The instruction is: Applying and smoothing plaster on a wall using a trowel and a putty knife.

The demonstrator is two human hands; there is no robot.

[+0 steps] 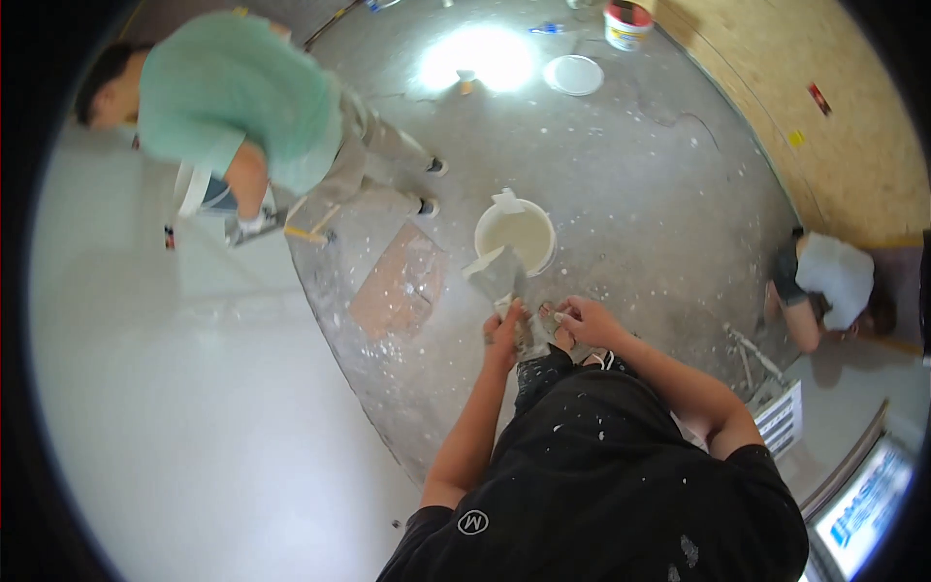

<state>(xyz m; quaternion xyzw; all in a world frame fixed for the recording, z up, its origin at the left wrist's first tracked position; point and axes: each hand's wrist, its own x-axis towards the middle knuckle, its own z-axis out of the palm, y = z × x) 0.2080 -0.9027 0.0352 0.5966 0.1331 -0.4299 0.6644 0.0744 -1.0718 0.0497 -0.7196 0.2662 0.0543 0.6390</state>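
Note:
My left hand (501, 337) is closed around the handle of a wide putty knife (497, 275), whose pale, smeared blade points away from me and overlaps the near rim of a white bucket (550, 254). Cream-coloured compound (521, 233) lies inside that bucket, and a white flat piece (506, 201) sticks up at its far rim. To the right of the knife, my right hand (587, 322) is held with bent fingers pinched together. Whatever is between those fingertips is too small to make out. A greyish, spattered shape just below the knife handle is unclear.
A stained brown board (400, 281) lies on the spattered floor, left of the bucket. One person in green (238, 102) bends over at upper left, another (834, 276) crouches at right. Farther off are a round white lid (573, 75) and a red-and-white bucket (627, 27).

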